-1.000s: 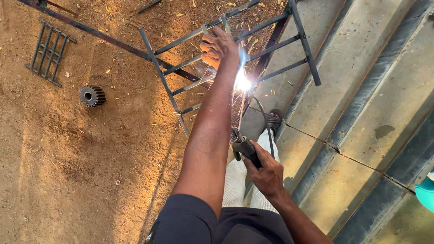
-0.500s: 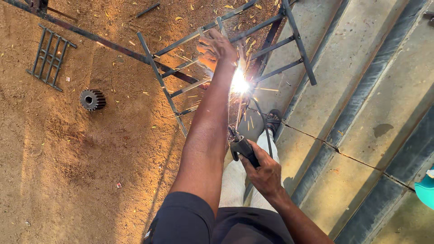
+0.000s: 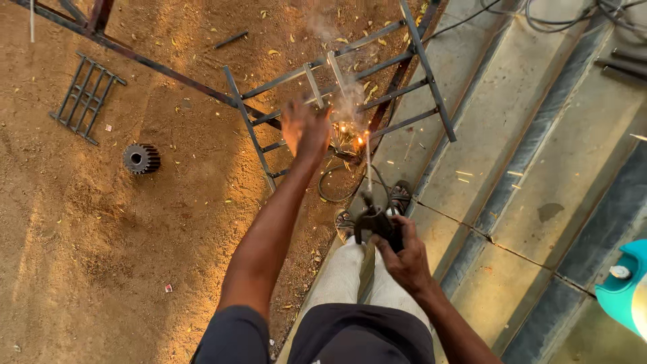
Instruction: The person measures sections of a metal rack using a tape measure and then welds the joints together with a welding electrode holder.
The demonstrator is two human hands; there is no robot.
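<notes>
My right hand (image 3: 403, 259) is clamped on the electrode holder (image 3: 375, 224), its rod pointing to 12 o'clock at the glowing weld (image 3: 356, 140). My left hand (image 3: 304, 128), arm outstretched, fingers spread loosely apart, hovers over the steel frame (image 3: 431, 87). A gear (image 3: 141, 158) lies at 9 o'clock.

Bare dirt lies open left of the metal frame (image 3: 337, 81), broken only by a gear (image 3: 141, 158) and small grate (image 3: 87, 99)

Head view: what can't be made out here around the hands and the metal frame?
- Right hand: its grip on the electrode holder hides the handle.
- Weld spot on the metal frame: veiled by glow and smoke.
- Left hand: palm faces away; blurred.
- Teal container: cut off by the right edge.
</notes>
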